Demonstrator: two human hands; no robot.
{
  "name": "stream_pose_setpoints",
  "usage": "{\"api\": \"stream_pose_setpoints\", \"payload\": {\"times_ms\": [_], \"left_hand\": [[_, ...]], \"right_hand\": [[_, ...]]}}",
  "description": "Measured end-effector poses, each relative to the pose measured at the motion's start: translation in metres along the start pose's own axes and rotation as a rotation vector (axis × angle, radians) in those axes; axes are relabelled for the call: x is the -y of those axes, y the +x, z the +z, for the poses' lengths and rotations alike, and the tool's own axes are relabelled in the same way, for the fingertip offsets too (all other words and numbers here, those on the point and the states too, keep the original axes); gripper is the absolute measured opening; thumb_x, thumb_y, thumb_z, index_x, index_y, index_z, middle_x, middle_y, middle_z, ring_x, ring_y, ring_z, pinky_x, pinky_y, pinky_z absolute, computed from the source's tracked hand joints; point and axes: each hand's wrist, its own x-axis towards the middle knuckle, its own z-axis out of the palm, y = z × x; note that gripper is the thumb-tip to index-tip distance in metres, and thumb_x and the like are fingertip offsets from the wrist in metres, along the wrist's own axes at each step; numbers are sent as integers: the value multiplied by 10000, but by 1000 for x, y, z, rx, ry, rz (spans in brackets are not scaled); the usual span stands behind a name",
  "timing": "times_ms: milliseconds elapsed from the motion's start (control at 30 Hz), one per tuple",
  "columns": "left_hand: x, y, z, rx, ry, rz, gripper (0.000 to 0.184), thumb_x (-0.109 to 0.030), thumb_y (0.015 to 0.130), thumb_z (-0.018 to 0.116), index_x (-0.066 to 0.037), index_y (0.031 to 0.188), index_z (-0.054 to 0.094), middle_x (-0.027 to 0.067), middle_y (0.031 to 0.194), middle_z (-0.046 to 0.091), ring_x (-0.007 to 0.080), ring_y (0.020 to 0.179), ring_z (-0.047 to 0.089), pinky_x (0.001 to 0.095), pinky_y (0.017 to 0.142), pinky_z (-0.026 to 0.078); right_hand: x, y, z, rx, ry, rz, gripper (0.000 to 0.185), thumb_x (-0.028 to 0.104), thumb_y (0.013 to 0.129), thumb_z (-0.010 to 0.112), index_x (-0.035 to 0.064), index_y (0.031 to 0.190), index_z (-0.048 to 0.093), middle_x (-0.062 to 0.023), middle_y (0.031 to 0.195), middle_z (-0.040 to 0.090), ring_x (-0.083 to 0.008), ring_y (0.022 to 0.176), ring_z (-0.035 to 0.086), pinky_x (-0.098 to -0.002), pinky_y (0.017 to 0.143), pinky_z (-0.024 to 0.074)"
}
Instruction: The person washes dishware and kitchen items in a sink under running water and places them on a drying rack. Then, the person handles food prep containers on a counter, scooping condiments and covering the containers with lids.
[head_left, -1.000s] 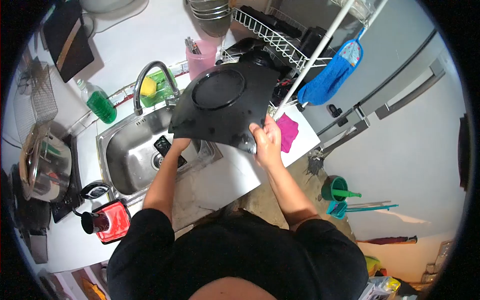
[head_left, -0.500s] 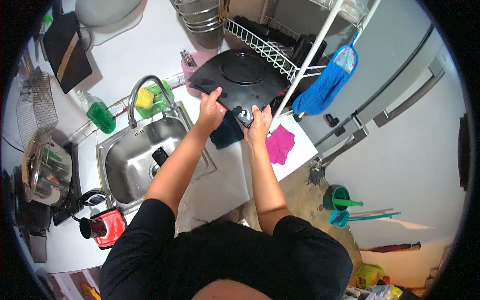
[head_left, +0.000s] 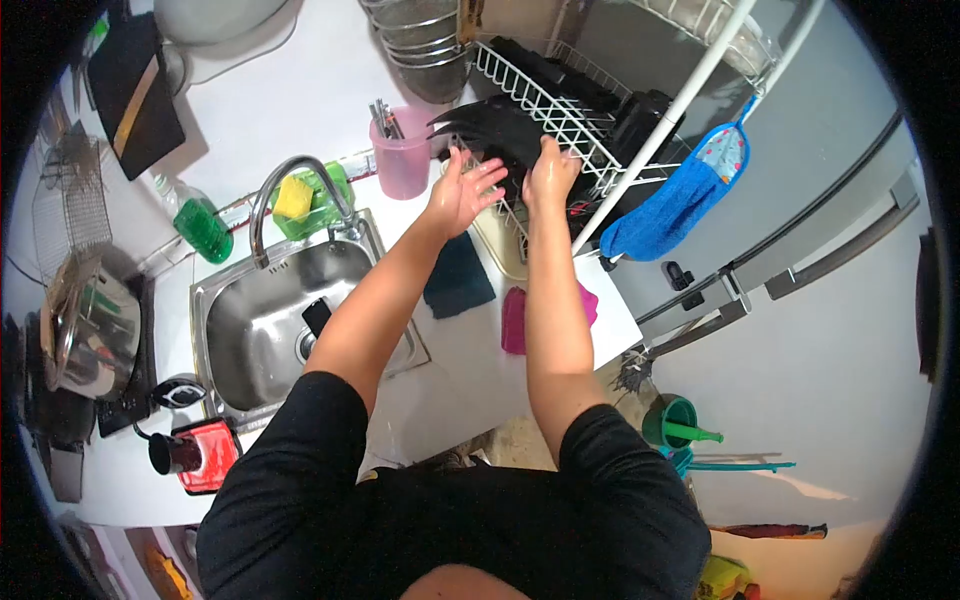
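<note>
My right hand [head_left: 550, 180] is closed on the edge of a black square plate [head_left: 490, 125], which stands tilted at the white wire dish rack [head_left: 545, 110]. My left hand [head_left: 465, 195] is off the plate, just in front of it, fingers spread and palm wet. Part of the plate is hidden behind my right hand and the rack. Below my hands lie a dark cloth [head_left: 458, 280] and a pink cloth [head_left: 514, 320], the latter partly covered by my right forearm.
Left of the plate stands a pink cup of utensils [head_left: 402, 160]. A steel sink [head_left: 260, 330] holds a small black object [head_left: 316, 316]. A yellow sponge [head_left: 293, 198] and green soap bottle [head_left: 203, 225] sit behind it. A blue hand towel [head_left: 665, 205] hangs from the rack post [head_left: 665, 120].
The plate has gone from lying broad-face up in both hands to a steep tilt at the rack. My left hand has let go and opened; my right has moved up and right.
</note>
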Motion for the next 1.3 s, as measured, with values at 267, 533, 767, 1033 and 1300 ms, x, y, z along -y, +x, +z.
{"api": "stream_pose_setpoints", "payload": {"times_ms": [267, 533, 767, 1033, 1300], "left_hand": [[23, -121, -66, -134, 139, -135, 570, -410, 879, 405, -110, 1328, 224, 143, 1275, 369, 277, 1104, 428, 418, 891, 370], [15, -192, -97, -289, 133, -136, 525, -411, 883, 392, -133, 1309, 259, 106, 1251, 392, 258, 1106, 415, 408, 912, 348], [5, -208, -85, -294, 153, -118, 479, -356, 866, 463, -121, 1257, 318, 86, 1159, 446, 222, 1016, 469, 383, 846, 393], [-3, -253, -90, -307, 201, -167, 480, -352, 855, 486, -129, 1254, 338, 66, 1142, 452, 214, 1023, 467, 377, 841, 392], [-16, -337, -100, -459, 341, -196, 378, -238, 867, 488, -111, 1210, 394, 48, 1104, 481, 182, 953, 505, 310, 816, 417]], "right_hand": [[-28, 28, -4, 2, -49, 125, 200, 42, 783, 548, 73, 752, 353, -70, 670, 499, -192, 523, 521, -388, 537, 535], [-29, 53, 18, -37, -185, 208, 229, 133, 803, 562, 6, 958, 451, -150, 994, 491, -287, 809, 551, -466, 595, 554], [-44, 71, -5, 124, 140, 521, 392, 293, 831, 483, 120, 1164, 368, -141, 1213, 361, -369, 969, 469, -580, 664, 485], [-1, 25, -2, -189, -20, 539, 350, 282, 755, 479, 127, 1065, 522, -107, 1099, 543, -350, 983, 514, -566, 804, 404], [-21, 12, -28, -36, -196, 618, 430, 331, 793, 379, 96, 1131, 502, -86, 1148, 520, -285, 1016, 490, -504, 793, 376]]}}
